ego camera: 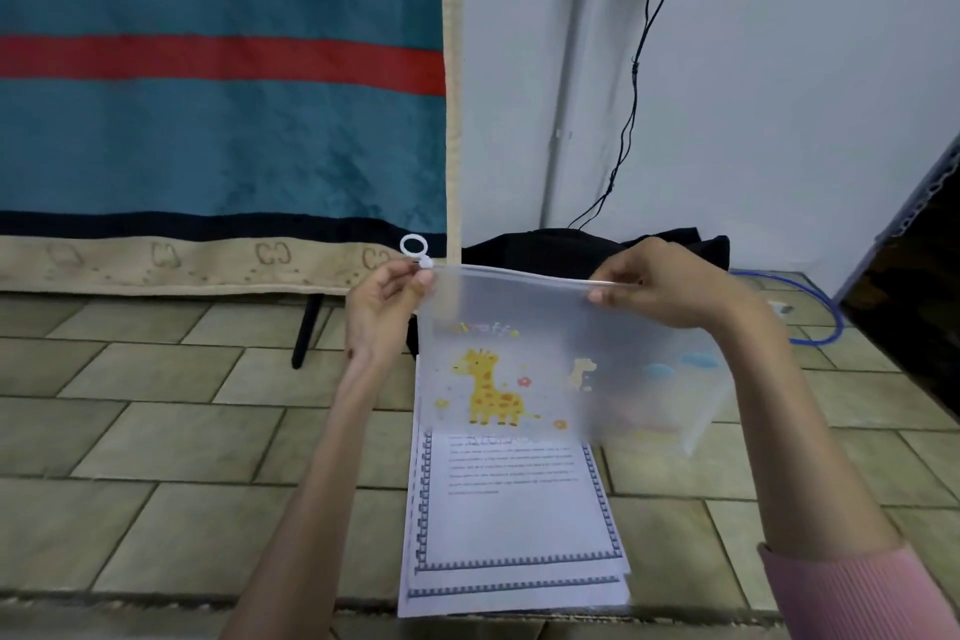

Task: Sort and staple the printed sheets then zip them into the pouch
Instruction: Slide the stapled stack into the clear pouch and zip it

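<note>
Above the tiled floor [156,431], we hold a frosted pouch [561,359] printed with a giraffe; left hand [382,307] pinches its ring zip-pull [415,250]; right hand [670,283] pinches the top edge; bordered printed sheets [514,525] lie beneath.

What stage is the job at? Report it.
Done: the printed sheets lie stacked on the floor; staples can't be made out. In hand: the left hand pinches the zip pull and the right hand holds the pouch top. Left: sheets in, zip shut.
</note>
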The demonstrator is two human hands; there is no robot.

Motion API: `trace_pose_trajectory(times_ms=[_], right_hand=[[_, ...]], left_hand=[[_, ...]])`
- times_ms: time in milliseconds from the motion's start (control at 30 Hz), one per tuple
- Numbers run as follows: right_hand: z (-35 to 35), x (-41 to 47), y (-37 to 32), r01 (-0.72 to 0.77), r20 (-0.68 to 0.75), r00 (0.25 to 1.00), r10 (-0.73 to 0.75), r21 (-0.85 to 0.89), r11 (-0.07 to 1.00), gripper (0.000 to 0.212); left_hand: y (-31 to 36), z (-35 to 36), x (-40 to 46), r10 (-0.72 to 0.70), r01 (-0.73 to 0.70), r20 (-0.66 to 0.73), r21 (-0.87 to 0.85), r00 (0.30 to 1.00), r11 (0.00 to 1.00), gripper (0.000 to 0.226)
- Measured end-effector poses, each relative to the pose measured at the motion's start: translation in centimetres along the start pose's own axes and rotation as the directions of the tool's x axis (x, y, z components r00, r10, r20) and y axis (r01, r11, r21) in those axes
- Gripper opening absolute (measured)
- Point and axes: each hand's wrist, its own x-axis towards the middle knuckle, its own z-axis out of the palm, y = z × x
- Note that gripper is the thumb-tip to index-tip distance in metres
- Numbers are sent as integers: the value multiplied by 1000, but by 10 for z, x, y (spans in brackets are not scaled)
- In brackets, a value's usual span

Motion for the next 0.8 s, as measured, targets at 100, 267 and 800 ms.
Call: trace_pose_trajectory(times_ms=[100, 267, 800], right_hand=[[9, 13, -33, 77, -124, 989, -76, 10, 997, 12], [61, 52, -100, 257, -219, 941, -259, -40, 966, 20], [62, 53, -80, 156, -301, 940, -162, -44, 987, 15]], left_hand=[[0, -2, -2, -33, 33, 16, -1, 999, 999, 5], [3, -6, -6, -25, 28, 54, -51, 998, 998, 8], [0, -18, -2, -69, 69, 4, -156, 998, 985, 17]])
